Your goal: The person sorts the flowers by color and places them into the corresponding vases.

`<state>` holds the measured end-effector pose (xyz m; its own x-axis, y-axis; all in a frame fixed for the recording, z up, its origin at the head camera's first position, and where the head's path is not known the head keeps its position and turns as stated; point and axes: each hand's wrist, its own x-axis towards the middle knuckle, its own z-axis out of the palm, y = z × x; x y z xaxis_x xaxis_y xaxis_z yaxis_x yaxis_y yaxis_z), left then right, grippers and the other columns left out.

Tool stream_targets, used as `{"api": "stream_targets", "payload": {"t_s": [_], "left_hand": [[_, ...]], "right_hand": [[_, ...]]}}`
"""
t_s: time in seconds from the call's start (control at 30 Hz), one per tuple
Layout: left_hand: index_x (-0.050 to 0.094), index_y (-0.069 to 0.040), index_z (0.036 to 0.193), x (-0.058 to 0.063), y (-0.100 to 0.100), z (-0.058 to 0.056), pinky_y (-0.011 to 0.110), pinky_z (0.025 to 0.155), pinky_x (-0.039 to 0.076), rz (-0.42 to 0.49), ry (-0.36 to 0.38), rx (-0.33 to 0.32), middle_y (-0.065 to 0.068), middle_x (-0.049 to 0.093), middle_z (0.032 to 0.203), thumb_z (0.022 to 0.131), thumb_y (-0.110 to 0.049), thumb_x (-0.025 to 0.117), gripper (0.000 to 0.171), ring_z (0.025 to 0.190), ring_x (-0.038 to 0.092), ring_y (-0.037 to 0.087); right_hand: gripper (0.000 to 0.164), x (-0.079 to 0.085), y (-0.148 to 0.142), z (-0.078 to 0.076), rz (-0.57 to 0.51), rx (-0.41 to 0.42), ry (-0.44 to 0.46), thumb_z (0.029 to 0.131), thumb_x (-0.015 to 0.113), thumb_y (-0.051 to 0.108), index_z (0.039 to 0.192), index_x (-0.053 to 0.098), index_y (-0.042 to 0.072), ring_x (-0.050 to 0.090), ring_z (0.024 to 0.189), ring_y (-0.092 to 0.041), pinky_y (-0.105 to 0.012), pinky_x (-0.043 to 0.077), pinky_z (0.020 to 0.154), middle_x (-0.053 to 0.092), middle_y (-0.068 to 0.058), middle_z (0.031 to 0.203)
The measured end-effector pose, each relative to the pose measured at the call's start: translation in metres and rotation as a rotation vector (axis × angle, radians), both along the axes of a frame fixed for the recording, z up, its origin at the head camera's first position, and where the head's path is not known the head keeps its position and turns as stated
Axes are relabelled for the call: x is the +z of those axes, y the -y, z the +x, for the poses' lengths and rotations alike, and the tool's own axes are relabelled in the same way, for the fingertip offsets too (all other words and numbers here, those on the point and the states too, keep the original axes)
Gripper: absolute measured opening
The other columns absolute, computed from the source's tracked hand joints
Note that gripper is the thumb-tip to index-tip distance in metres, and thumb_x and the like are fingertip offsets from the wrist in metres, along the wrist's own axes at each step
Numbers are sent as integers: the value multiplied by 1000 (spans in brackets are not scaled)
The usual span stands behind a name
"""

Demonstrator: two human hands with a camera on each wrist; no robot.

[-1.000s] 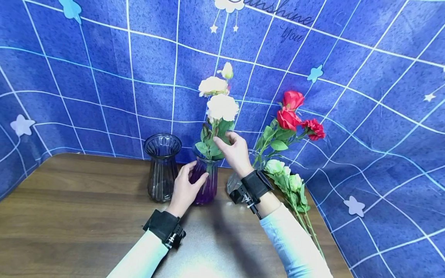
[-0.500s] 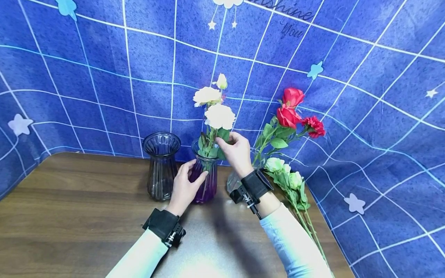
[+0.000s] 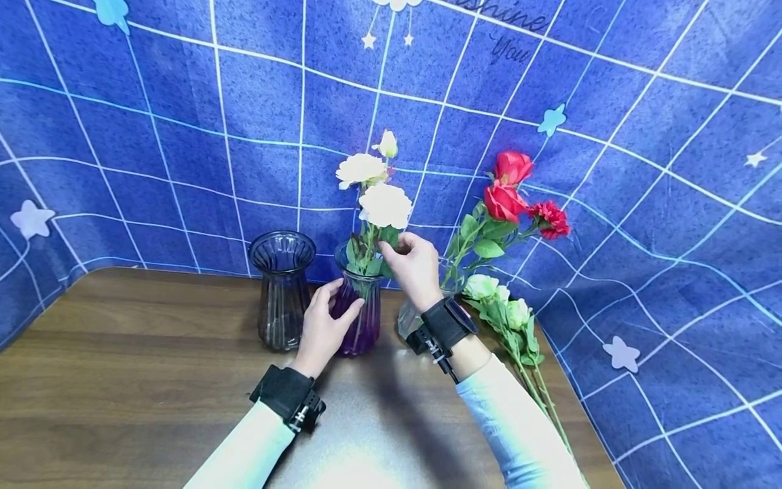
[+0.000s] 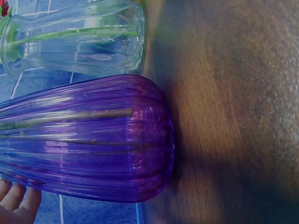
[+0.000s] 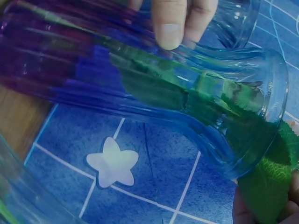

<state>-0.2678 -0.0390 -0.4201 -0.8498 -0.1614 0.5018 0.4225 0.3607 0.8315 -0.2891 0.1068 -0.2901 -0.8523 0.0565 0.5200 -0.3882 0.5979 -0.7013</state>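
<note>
A ribbed vase point(image 3: 366, 326), purple at the bottom and bluish at its flared rim, stands at the back of the table. My left hand point(image 3: 324, 326) holds it around the side, thumb in front; in the left wrist view its fingers point(image 4: 29, 205) lie along the glass. White flowers point(image 3: 385, 205) rise out of this vase, and their stems point(image 4: 84, 115) reach low inside it, one cut end above the base. Just over the rim, my right hand point(image 3: 415, 268) pinches the flowers among their leaves. A green leaf point(image 5: 266, 186) shows between its fingers in the right wrist view.
Left of the purple vase is a dark grey glass vase point(image 3: 284, 299). A clear vase point(image 4: 79, 42) with red flowers point(image 3: 506, 202) stands to the right, partly behind my right wrist. Pale green-white flowers point(image 3: 516, 316) lie on the table's right side. Blue patterned cloth point(image 3: 183, 136) hangs behind.
The white flowers have come down into the purple vase and shifted slightly left. My right hand stays by the rim, and my left hand keeps its hold on the vase.
</note>
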Motion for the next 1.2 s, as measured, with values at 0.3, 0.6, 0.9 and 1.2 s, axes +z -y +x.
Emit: {"api": "stream_targets", "payload": {"t_s": [0.3, 0.6, 0.9, 1.2], "left_hand": [[51, -5, 127, 1, 1, 0, 45, 99, 47, 0, 15, 0, 16, 56, 122, 84, -30, 70, 53, 116, 53, 29], [51, -4, 127, 3, 1, 0, 44, 98, 47, -13, 9, 3, 16, 56, 121, 83, -29, 71, 54, 114, 54, 30], [49, -6, 129, 6, 6, 3, 44, 99, 46, -51, 38, -10, 15, 55, 123, 85, -33, 68, 55, 116, 52, 29], [51, -4, 127, 8, 15, 14, 45, 94, 48, -74, 3, -19, 15, 56, 122, 87, -28, 67, 49, 112, 54, 29]], "right_hand": [[18, -6, -10, 6, -52, 28, -18, 83, 70, 24, 88, 69, 7, 63, 72, -18, -23, 49, 63, 70, -9, 80], [21, -18, -37, 17, -176, 38, -55, 84, 69, 17, 101, 69, 4, 63, 74, -14, -18, 49, 68, 72, -13, 87], [19, -23, -78, 34, -229, -24, -26, 85, 67, 13, 101, 69, 3, 57, 69, 3, -13, 48, 67, 70, -18, 91], [21, -31, -126, 48, -215, -162, -9, 85, 67, 11, 103, 69, -1, 54, 65, 10, -6, 45, 62, 68, -21, 91]]}}
